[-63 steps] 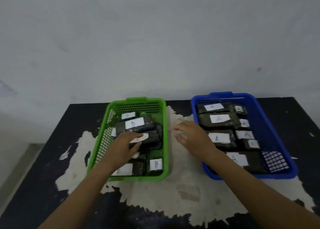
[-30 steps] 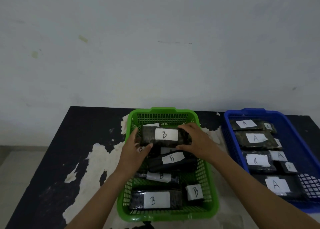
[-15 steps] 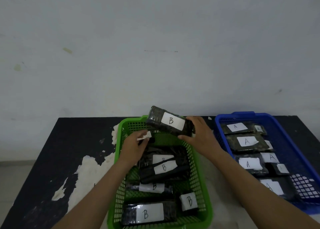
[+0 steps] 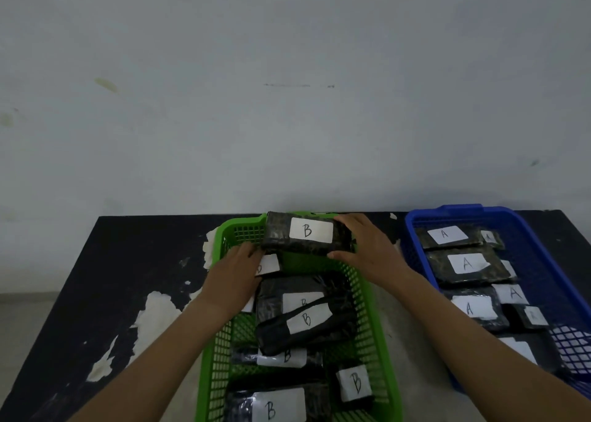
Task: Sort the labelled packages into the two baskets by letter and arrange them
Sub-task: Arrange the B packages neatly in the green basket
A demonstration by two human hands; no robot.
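— What has changed in the green basket (image 4: 388, 377)?
— The left hand (image 4: 235, 273) has let go of the big package (image 4: 278, 237) and now lies on a small package (image 4: 270, 263) beneath it. Whether its fingers grip it cannot be told. The right hand (image 4: 374, 252) alone clamps the big one's right end, raised over the basket's far end at centre frame.
— Meaning?
— Sorting looks done, and this is arranging.
— Labels?
— Handwritten "B" from nearest to farthest, and "A" in the blue basket (image 4: 543, 258) at right.
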